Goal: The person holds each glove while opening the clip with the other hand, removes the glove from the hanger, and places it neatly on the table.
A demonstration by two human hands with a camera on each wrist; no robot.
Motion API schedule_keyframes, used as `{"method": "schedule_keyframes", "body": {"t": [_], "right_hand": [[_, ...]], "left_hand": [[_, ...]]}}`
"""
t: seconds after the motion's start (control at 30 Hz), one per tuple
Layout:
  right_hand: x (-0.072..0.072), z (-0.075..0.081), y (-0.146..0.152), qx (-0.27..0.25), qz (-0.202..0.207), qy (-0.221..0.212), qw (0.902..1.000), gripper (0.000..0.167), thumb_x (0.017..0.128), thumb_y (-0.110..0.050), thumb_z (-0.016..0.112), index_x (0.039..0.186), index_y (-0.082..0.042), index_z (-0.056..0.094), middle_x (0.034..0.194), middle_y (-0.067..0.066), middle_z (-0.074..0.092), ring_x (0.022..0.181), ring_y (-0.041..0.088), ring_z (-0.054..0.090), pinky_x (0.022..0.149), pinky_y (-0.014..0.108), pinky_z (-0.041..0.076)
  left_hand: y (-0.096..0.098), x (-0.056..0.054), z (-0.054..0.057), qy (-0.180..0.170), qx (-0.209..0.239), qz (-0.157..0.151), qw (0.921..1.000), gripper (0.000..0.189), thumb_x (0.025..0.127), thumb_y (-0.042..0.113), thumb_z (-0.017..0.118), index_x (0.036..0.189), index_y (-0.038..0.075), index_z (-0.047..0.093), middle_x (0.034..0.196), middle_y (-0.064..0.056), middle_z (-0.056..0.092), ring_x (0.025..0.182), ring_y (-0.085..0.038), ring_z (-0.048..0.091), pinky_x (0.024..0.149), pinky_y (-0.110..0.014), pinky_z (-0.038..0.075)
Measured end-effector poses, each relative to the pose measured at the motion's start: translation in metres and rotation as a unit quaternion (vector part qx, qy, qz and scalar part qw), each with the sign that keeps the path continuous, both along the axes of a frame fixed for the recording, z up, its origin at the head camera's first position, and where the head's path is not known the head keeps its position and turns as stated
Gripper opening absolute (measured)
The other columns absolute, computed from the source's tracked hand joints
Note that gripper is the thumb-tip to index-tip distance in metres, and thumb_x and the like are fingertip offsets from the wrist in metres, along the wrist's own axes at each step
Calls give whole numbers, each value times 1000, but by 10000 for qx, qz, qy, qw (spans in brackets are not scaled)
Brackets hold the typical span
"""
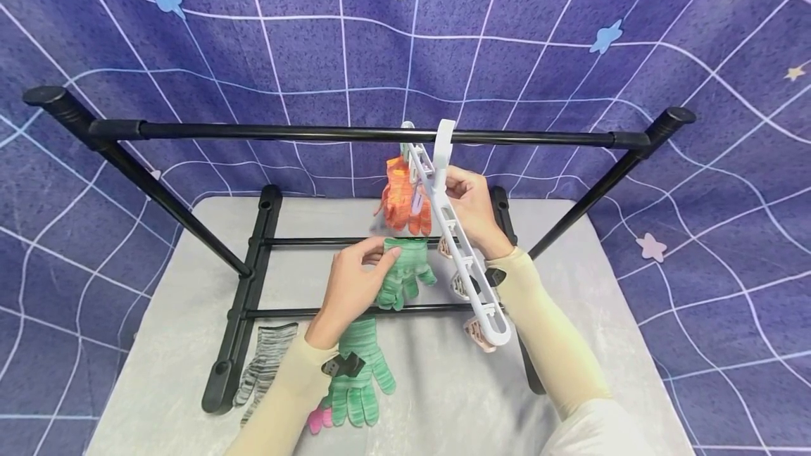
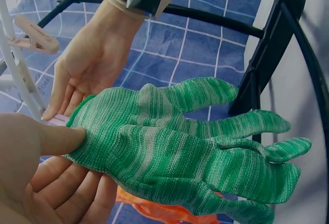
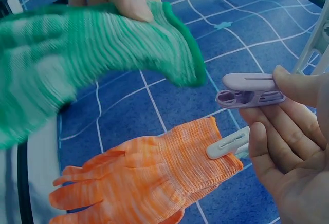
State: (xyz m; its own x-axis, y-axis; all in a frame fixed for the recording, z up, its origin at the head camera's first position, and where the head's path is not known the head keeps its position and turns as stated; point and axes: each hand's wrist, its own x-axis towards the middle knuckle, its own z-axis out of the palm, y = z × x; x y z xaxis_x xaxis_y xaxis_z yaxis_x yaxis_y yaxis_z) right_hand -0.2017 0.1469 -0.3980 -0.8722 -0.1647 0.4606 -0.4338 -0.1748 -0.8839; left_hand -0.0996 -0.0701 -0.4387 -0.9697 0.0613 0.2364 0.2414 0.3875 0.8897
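Note:
My left hand (image 1: 356,280) pinches the cuff of a green striped knit glove (image 1: 408,266), its fingers hanging down and away from the cuff. Just across from it, my right hand (image 1: 470,206) holds a purple clothespin (image 3: 249,91) between thumb and fingers. That clothespin belongs to a white clip hanger (image 1: 498,333), hooked over the black rail. In the right wrist view, the green cuff is beside the clothespin, with a gap between them. An orange knit glove (image 3: 139,175) hangs from the hanger's far end by a white clothespin (image 3: 226,144).
A black rack with a top rail (image 1: 285,132) stands on the grey table (image 1: 456,400). Several other clothespins, one a beige clothespin (image 1: 479,335), dangle along the hanger's near part. Beneath my left forearm lie another green glove (image 1: 357,371), a grey glove (image 1: 274,354) and a pink glove (image 1: 319,419).

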Motion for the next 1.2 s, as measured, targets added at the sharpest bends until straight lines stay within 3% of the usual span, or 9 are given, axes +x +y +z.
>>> {"method": "schedule_keyframes", "body": {"t": [0.37,0.63,0.87,1.03,1.2], "right_hand": [[2,0,3,32,2,-44,10000,20,88,11,76,97,-7,78,90,5,80,80,9,73,72,19,59],[1,1,1,90,24,100,9999,20,89,12,75,98,-5,78,90,12,79,77,8,71,70,19,59],[1,0,1,114,8,82,9999,16,88,9,76,99,-3,78,92,13,80,78,8,71,70,19,57],[1,0,1,102,54,102,9999,17,89,9,75,102,-2,79,97,30,76,84,12,74,75,20,59],[1,0,1,134,17,145,9998,22,88,14,73,99,-4,78,96,37,72,79,8,71,72,20,59]], "left_hand": [[-2,28,-13,-369,171,-174,9990,14,100,27,80,108,16,82,98,4,79,92,-14,75,91,-38,62],[-2,51,-21,-1044,334,-414,9931,13,101,27,79,111,21,82,99,8,78,92,-9,74,88,-30,62],[1,67,-29,-1571,588,-585,9841,12,100,24,79,108,16,82,97,3,78,93,-13,75,87,-29,63],[2,75,-36,-1853,603,-642,9787,20,100,27,79,110,10,81,104,-2,79,102,-17,75,95,-36,62],[3,82,-44,-1904,608,-869,9760,23,101,27,77,109,5,78,104,-4,79,104,-21,76,95,-40,63]]}}
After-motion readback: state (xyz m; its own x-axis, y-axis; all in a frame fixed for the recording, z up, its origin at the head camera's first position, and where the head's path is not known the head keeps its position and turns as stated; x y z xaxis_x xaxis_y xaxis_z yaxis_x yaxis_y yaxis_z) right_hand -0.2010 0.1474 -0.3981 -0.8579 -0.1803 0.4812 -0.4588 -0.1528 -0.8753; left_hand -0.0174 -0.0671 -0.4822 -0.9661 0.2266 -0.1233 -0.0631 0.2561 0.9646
